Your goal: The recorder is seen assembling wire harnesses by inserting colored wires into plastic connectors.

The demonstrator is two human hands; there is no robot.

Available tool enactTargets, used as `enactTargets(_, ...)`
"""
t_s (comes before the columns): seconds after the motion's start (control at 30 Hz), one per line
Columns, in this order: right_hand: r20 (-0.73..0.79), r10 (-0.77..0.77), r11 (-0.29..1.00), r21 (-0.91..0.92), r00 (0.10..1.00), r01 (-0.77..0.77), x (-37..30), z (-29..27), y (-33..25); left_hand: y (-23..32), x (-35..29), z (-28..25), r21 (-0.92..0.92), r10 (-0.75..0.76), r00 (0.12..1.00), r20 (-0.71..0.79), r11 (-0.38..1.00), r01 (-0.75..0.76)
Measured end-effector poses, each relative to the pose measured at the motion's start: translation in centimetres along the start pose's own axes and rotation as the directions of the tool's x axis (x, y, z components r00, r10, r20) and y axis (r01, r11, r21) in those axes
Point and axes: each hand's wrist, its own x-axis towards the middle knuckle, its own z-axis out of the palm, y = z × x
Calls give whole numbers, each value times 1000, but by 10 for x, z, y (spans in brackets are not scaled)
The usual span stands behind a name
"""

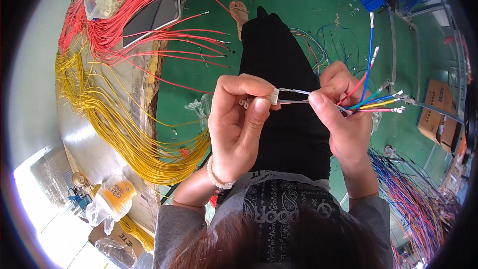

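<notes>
In front of my lap, my left hand (234, 124) is closed, pinching a small white plastic connector (274, 96) between thumb and forefinger. Other small white pieces show partly inside its curled fingers; their kind is hard to make out. Thin pale wires (295, 91) run from the connector across to my right hand (344, 119). That hand is closed around a bunch of wires (374, 103) in red, blue, green and yellow, which fan out to the right with bare metal crimp terminals at their tips. One blue wire (371, 45) stands up above the rest.
Red wires (107, 35) and yellow wires (107, 124) lie over the bench on the left, their ends hanging past its edge. A phone-like device (154, 17) and a clear box (94, 7) sit among the red ones. Bundled wires (416, 214) and a carton (434, 112) are at right.
</notes>
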Motion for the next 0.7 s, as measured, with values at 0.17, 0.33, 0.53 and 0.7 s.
enactTargets(0.17,111,-186,976,-94,976,197,0,-8,5,2,0,1,48,15,1000,-8,999,-15)
enactTargets(0.33,104,-234,962,-116,967,245,0,-7,7,4,-1,1,76,35,999,-7,997,-35)
enactTargets(0.53,73,-231,961,-138,970,239,-3,-5,1,3,-3,2,157,101,995,16,982,-102)
enactTargets(0.7,146,-234,955,-149,961,255,0,-5,-1,0,-3,3,155,105,994,35,982,-109)
